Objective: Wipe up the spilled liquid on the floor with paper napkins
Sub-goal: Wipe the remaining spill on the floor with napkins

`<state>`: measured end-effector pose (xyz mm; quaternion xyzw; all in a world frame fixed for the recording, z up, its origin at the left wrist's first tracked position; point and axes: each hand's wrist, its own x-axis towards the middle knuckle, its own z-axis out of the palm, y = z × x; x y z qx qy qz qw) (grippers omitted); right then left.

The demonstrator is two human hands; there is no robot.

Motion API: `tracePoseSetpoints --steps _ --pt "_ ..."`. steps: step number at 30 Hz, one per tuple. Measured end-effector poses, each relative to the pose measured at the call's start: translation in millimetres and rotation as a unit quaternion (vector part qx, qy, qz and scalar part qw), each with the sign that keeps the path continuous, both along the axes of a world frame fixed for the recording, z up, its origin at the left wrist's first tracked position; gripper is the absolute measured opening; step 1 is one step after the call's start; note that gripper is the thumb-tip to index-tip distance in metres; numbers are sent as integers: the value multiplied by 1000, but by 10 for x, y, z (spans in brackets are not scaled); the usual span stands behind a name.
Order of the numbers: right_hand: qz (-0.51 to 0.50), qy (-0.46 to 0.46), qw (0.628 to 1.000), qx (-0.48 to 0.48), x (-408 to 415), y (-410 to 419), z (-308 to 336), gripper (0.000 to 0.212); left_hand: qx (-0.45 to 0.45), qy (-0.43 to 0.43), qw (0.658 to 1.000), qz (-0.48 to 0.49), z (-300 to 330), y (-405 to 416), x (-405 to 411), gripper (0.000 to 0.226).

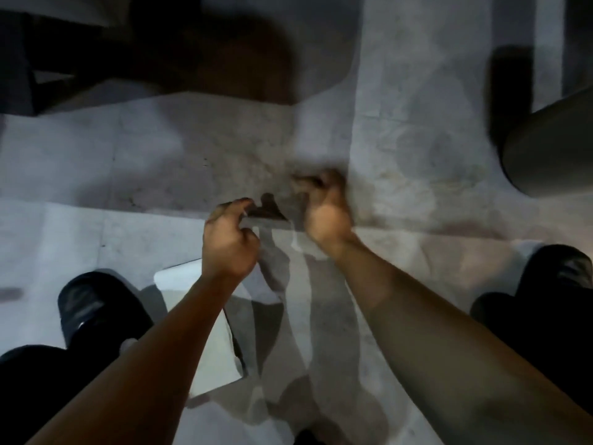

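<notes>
Head view, looking steeply down: a paper napkin (272, 216) hangs in the air between the two hands, above the grey floor (417, 123), roughly in the middle of the frame. Its top edge is stretched left to right, and that edge reads as its long axis; the rest seems to hang down toward the floor, though blur and shadow make its outline hard to follow. The left hand (229, 244) pinches the napkin's left end with curled fingers (224, 208) and thumb. The right hand (325, 213) is also curled at the right end (motion blur hides exactly how its fingers close, so whether it grips the sheet I cannot tell). Holding it taut by two ends looks like spreading or unfolding it before laying it down, so more paper meets the wet.

Below and near, a paler wet-looking patch (308, 316) runs across the floor toward the viewer; I take it for the spill. Just left of it lies a white napkin pack (211, 342), partly under the left forearm. A black shoe (93, 306) stands at the left, another (558, 277) at the right. Far right, a grey cylinder (552, 149) rests on the floor.
</notes>
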<state>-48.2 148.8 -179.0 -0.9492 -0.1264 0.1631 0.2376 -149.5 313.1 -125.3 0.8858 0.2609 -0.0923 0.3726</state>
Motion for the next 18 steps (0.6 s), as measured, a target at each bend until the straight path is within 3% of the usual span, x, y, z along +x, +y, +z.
tracePoseSetpoints --steps 3,5,7,9,12,16,18 --pt "141 67 988 -17 -477 218 39 26 -4 10 999 50 -11 171 31 42" --pt "209 34 977 -35 -704 -61 46 20 -2 7 998 59 -8 159 31 37" --pt "180 -6 982 -52 -538 -339 20 18 5 -16 999 47 -35 122 15 36" --pt "73 -45 992 -90 -122 -433 10 25 8 -17 999 35 -94 102 26 40" --pt "-46 -121 988 -88 431 -56 -31 19 -2 0 999 36 -168 171 70 50" --pt "50 17 999 -3 167 788 160 29 14 29 997 73 -198 434 126 47" --pt "227 22 973 -40 -190 763 124 25 45 39 996 71 -205 559 120 54"
